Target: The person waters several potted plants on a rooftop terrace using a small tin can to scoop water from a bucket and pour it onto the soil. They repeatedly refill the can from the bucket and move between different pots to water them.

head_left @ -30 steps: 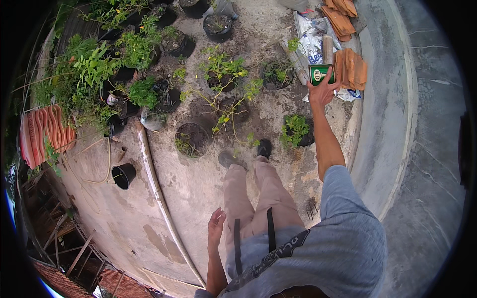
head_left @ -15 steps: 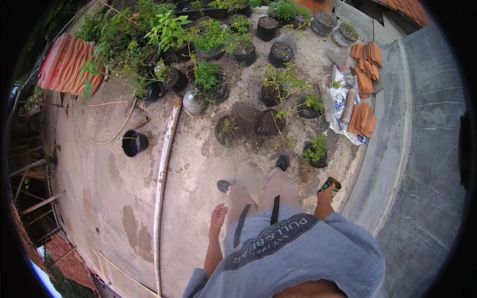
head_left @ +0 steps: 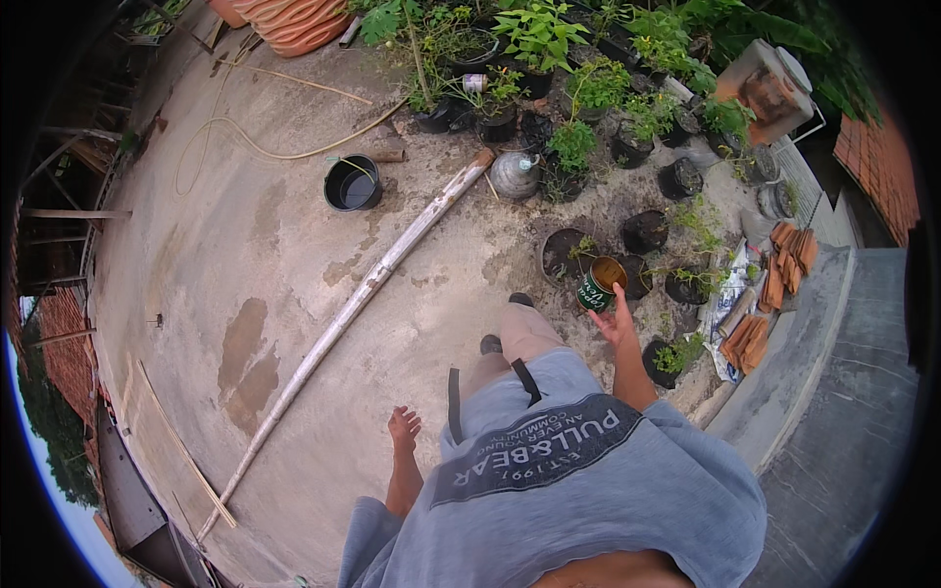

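My right hand (head_left: 618, 321) is wrapped round a dark green tin can (head_left: 591, 294) and holds it out in front of me at the right. The can's open mouth shows a brown inside; I cannot tell whether any liquid is in it. Behind it is a round black plant pot (head_left: 563, 257) with soil and a small seedling. Nothing is in my left hand (head_left: 404, 427), which hangs at my left side with its fingers loosely apart.
A long pale pole (head_left: 363, 299) lies across the concrete to my left. Beyond it stands a black bucket (head_left: 343, 196) near a thin hose (head_left: 265, 153). Several potted plants (head_left: 578, 142) fill the far side. Orange roof tiles (head_left: 747, 343) lie by the low grey wall (head_left: 814, 333).
My view and body have turned to the left. My right hand has lifted the can from beside my right leg to out in front of me. My left hand stays empty.
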The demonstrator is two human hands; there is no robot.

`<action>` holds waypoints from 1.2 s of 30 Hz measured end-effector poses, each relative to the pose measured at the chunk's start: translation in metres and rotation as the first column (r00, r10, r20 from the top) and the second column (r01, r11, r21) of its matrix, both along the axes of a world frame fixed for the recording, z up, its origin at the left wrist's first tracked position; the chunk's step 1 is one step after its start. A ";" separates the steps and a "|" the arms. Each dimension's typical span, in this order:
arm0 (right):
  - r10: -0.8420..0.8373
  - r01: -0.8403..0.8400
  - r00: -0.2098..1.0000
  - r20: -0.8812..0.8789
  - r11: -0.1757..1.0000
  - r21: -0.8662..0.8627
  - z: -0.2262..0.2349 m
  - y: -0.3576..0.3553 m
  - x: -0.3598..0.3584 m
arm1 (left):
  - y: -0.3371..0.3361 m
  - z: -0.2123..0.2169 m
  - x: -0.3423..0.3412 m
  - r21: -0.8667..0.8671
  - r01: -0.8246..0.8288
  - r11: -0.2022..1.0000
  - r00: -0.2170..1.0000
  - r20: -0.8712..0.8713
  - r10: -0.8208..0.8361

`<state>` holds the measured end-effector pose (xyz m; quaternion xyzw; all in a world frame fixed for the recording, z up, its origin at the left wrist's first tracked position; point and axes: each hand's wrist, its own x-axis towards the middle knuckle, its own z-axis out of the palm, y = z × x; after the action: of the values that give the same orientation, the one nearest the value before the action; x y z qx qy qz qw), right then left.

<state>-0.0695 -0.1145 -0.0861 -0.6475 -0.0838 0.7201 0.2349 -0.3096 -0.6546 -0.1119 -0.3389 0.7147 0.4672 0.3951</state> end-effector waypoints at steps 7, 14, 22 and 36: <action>0.390 -0.403 0.908 0.153 0.913 0.062 -0.002 0.063 -0.152 | 0.036 -0.036 -0.030 0.041 0.227 0.973 0.974 -0.013 -0.227; 0.453 -0.450 0.778 0.435 0.885 -0.117 -0.058 0.039 -0.331 | 0.029 -0.039 -0.123 -0.142 0.378 0.915 0.871 -0.281 -0.403; 0.921 -0.987 0.162 0.353 0.152 0.055 -0.058 0.006 -0.607 | 0.137 0.049 -0.325 -0.187 0.033 0.982 0.836 -0.533 -0.130; 0.818 -0.973 0.193 0.541 0.232 -0.003 -0.227 -0.052 -0.860 | 0.220 -0.097 -0.651 -0.214 0.860 0.464 0.341 -0.436 -0.833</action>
<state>-0.9299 -0.1668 -0.3132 -0.5568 -0.6256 0.5232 -0.1577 -0.9601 -0.4349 -0.2086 0.2194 0.8460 0.2817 0.3960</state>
